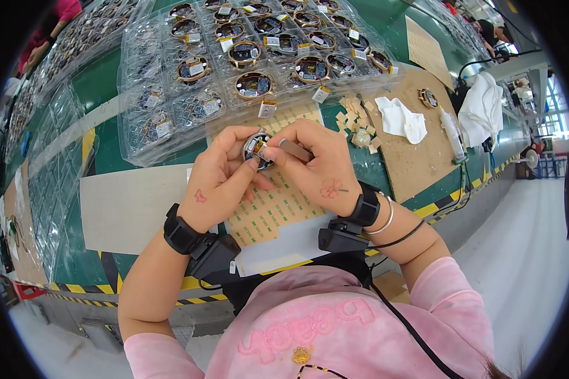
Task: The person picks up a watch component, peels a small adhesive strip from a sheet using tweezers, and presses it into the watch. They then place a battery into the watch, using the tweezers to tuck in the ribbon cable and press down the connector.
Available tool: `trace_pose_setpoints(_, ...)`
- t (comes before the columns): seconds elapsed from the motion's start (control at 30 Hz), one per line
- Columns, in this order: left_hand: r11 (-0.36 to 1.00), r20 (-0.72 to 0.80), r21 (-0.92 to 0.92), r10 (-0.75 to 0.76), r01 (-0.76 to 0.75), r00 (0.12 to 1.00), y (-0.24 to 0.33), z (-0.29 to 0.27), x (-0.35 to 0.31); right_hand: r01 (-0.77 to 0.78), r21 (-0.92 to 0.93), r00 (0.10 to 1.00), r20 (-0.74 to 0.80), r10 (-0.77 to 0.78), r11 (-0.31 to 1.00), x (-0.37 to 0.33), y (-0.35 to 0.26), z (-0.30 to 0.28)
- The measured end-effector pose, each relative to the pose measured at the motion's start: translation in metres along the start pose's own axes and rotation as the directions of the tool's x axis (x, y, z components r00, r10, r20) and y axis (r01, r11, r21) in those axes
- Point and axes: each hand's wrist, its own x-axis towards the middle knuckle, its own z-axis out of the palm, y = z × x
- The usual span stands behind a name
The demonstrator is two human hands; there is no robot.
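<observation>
Between my hands, above the work surface, is a round watch case [251, 148] with its open side showing electronic parts. My left hand [215, 180] grips it by the rim, thumb on the near side and fingers behind. My right hand [325, 164] has its thumb and index fingertips at the case's right side, over a small yellowish part. A flat grey metal tool [295, 150] is tucked in the right hand; its tip is hidden, so its exact kind cannot be told. Under the hands lies a tan sheet of adhesive backing [265, 215] with green print.
Ahead, a clear plastic tray [133, 120] holds several watch cases with small batteries on leads. To the right, a brown board [404, 164] bears a white cloth [401, 120], a watch case [428, 97] and a white tube [452, 136]. Tan adhesive pieces [351, 117] lie nearby. A grey sheet [133, 208] lies left.
</observation>
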Motion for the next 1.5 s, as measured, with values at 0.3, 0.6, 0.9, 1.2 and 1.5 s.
trace_pose_setpoints(0.3, 0.999, -0.071, -0.035, -0.001, -0.001, 0.997, 0.001, -0.001, 0.002, 0.151, -0.066, 0.988, -0.021, -0.153, 0.986, 0.004, 0.007, 0.004)
trace_pose_setpoints(0.6, 0.997, -0.066, -0.071, 0.013, -0.018, 0.998, 0.001, -0.003, 0.002, 0.186, -0.085, 0.982, -0.008, -0.187, 0.979, 0.006, 0.013, 0.002)
trace_pose_setpoints(0.9, 0.998, -0.046, -0.061, 0.008, -0.011, 0.999, -0.003, -0.003, 0.001, 0.268, -0.156, 0.963, 0.014, -0.269, 0.951, 0.007, 0.013, 0.001)
trace_pose_setpoints(1.2, 0.999, -0.039, -0.008, 0.034, -0.034, 0.999, 0.001, -0.002, 0.001, -0.126, 0.079, 0.991, -0.039, 0.13, 0.989, 0.011, -0.003, -0.001)
trace_pose_setpoints(1.5, 0.992, -0.005, 0.061, 0.112, -0.111, 0.994, -0.004, -0.004, 0.002, -0.303, 0.124, 0.934, 0.235, 0.269, 0.945, 0.012, 0.002, -0.009)
